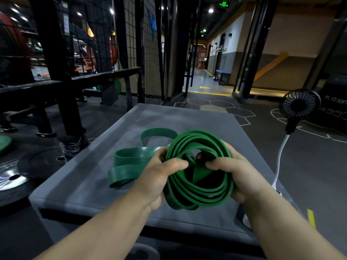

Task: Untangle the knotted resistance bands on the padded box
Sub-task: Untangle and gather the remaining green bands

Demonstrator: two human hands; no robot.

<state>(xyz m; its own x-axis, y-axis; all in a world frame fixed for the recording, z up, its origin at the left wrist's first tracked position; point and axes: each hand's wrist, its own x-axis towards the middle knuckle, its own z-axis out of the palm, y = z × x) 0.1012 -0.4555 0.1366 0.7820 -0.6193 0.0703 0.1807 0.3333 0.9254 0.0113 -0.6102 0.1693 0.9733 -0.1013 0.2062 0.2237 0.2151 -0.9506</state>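
Three risks stand out. Several turns of green resistance band are wound into a tight coil (199, 136), held up between both hands just above the grey padded box (187, 117). Pulling the wrong strand would probably cinch the knot tighter rather than free it. Stretched rubber could also slip from the fingers and snap back toward the hands or face, or whip into the small black fan (298, 106) on its white stalk, beside the box's right edge. Lastly, the loose loops (129, 158) trailing left from the coil lie flat on the box top, and a hard tug could drag them over the edge to the floor.

The left hand (159, 177) has its fingers curled round the left side of the coil, with the thumb pressed across the front strands toward the centre. The right hand (238, 177) wraps behind the right side, its thumb hooked over the inner strands, with the tip close to the left thumb. Both grips are closed firmly on the band, and neither hand holds anything else. At the coil's centre a flat green piece crosses behind the thumbs, and which strand it belongs to cannot be told.
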